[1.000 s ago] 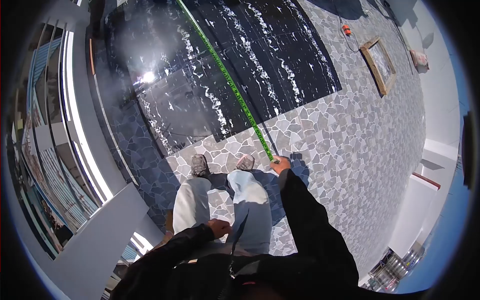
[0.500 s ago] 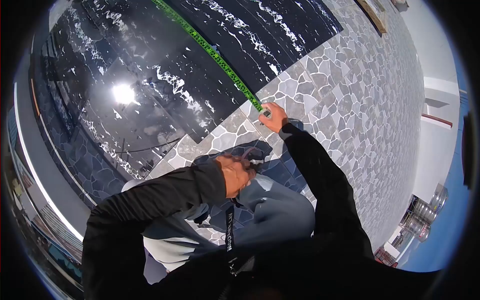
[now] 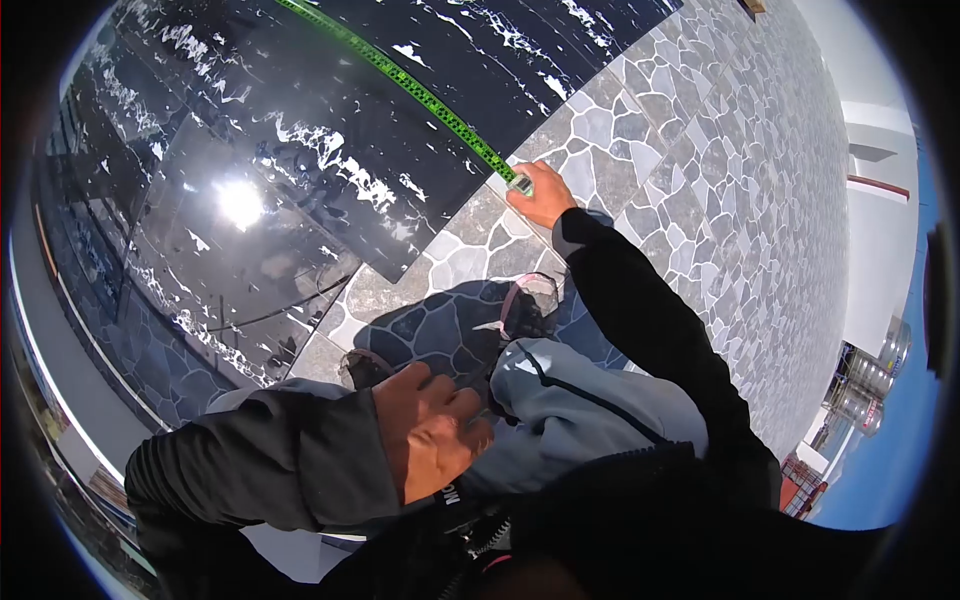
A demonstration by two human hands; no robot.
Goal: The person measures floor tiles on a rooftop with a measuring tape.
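1. One green tape (image 3: 430, 103) lies across the black tiles (image 3: 560, 50), slanting from their far side and reaching just past their near edge.
2. Two hands show. The right hand (image 3: 545, 195), just outside the tiles' near edge, pinches the tape's near end between thumb and fingers.
3. The left hand (image 3: 428, 432) is farther back from the tiles, above the person's lap, fingers half curled; whether it has hold of anything, I cannot tell.
4. Two shoes (image 3: 530, 300), partly blurred, stand on the near side of the tiles, apart from their edge.
5. The tiles' near edge runs slantwise and has one step, left of the tape.
6. Open stone-patterned floor (image 3: 720, 220) spreads wide to the right of the tiles; between tiles and shoes only a narrow strip is free.
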